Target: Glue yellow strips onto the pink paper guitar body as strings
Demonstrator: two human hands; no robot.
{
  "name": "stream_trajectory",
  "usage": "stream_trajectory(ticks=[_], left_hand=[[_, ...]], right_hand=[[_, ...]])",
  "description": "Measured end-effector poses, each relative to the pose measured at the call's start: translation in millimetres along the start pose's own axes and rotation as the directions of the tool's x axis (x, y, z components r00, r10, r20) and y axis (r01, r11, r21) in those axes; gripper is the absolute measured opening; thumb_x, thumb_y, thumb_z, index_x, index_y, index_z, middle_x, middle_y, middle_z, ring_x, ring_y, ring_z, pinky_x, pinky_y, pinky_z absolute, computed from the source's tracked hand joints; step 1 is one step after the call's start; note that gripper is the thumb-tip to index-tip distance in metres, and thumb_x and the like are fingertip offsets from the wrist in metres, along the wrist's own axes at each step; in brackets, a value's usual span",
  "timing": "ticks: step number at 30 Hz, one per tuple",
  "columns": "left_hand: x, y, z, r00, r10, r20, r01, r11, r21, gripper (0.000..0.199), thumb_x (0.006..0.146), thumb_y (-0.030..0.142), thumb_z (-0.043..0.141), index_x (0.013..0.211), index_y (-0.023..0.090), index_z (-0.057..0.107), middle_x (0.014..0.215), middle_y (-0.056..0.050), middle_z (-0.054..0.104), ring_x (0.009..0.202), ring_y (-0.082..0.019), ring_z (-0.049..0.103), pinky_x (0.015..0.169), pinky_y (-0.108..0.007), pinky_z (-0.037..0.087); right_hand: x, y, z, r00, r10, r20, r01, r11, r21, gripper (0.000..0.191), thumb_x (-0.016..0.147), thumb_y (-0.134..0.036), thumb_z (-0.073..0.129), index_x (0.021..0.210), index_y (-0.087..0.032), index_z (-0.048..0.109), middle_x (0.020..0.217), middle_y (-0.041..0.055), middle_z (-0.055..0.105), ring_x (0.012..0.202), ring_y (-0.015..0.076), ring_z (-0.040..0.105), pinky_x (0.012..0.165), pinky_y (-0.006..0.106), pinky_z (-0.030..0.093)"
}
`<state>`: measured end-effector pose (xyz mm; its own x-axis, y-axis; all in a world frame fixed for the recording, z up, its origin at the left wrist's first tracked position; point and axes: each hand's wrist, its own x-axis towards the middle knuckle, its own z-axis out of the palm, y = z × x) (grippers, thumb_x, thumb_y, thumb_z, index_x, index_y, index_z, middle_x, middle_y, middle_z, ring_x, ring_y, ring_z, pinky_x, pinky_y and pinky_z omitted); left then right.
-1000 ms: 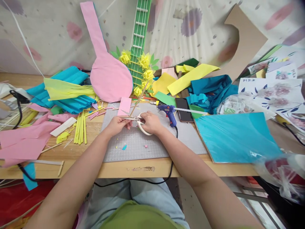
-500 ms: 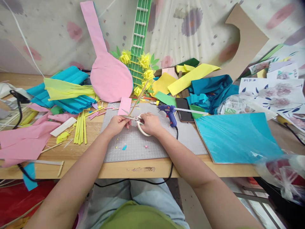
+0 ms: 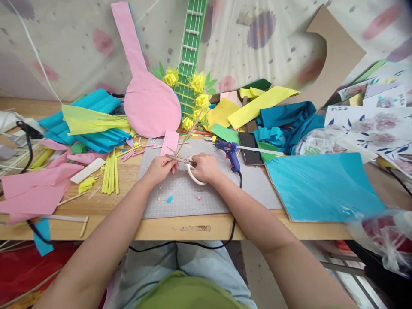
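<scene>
My right hand (image 3: 205,167) is closed on the white handles of a pair of scissors (image 3: 194,175), whose blades point left, slightly apart. Pinched fingers of my left hand (image 3: 162,168) meet the blades; whatever small piece they hold is too small to make out. Just behind the blades, a thin brown stick (image 3: 190,132) slants up to the right. A pink paper rectangle (image 3: 169,143) lies behind my left hand on the grey cutting mat (image 3: 186,204). To the right of my right hand rests a blue glue gun (image 3: 232,155) with a white glue stick in it.
Behind stand a pink guitar-shaped piece (image 3: 152,105) and a green one (image 3: 188,60) with yellow flowers. Yellow strips (image 3: 111,174) and pink paper (image 3: 35,189) lie left. A phone (image 3: 250,148), a blue board (image 3: 325,186) and a plastic bag (image 3: 386,240) are right.
The whole view has shifted slightly, with things appearing a little further right. Both hands keep nearly the same pose around the scissors.
</scene>
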<state>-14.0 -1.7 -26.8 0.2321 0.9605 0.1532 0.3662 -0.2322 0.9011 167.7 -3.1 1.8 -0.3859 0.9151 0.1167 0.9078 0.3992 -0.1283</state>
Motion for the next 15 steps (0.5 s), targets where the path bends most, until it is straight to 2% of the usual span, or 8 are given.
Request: stream_trajectory(ticks=[6,8,12,15], left_hand=[[-0.9,4.2,0.6,0.993,0.014,-0.117,0.003,0.990,0.143,0.029,0.079,0.035,0.047,0.063,0.016,0.062,0.051,0.000,0.059,0.051,-0.011,0.055,0.056,-0.023,0.042],[-0.4,3.6,-0.2,0.990,0.011,-0.140,0.009,0.990,0.141,0.028,0.078,0.034,0.048,0.064,0.016,0.063,0.051,0.001,0.059,0.051,-0.011,0.055,0.056,-0.023,0.041],[1.4,0.5,-1.4,0.997,-0.014,-0.076,0.013,1.000,-0.016,0.028,0.077,0.034,0.049,0.062,0.015,0.060,0.047,0.001,0.055,0.047,-0.011,0.053,0.051,-0.023,0.041],[1.7,1.1,-0.2,1.000,-0.026,-0.015,0.024,0.994,-0.107,0.028,0.077,0.035,0.049,0.060,0.015,0.057,0.046,0.002,0.052,0.044,-0.010,0.051,0.049,-0.023,0.042]], right_hand=[[1.3,-1.4,-1.4,1.000,0.018,0.005,-0.018,0.999,-0.029,0.028,0.075,-0.040,0.047,0.081,-0.018,0.064,0.083,0.0098,0.065,0.082,0.0218,0.058,0.066,0.028,0.037],[0.7,-2.0,-0.4,0.999,0.039,0.006,-0.038,0.999,-0.022,0.028,0.076,-0.040,0.046,0.082,-0.019,0.063,0.084,0.0101,0.065,0.083,0.0220,0.058,0.066,0.028,0.037],[0.0,-1.4,3.3,0.998,0.065,-0.003,-0.065,0.998,0.025,0.030,0.077,-0.043,0.046,0.084,-0.019,0.062,0.085,0.0100,0.064,0.082,0.0213,0.057,0.065,0.027,0.037],[0.5,0.1,5.3,0.995,0.083,-0.058,-0.078,0.994,0.079,0.036,0.076,-0.049,0.047,0.091,-0.018,0.059,0.086,0.0092,0.063,0.083,0.0207,0.056,0.066,0.027,0.037]])
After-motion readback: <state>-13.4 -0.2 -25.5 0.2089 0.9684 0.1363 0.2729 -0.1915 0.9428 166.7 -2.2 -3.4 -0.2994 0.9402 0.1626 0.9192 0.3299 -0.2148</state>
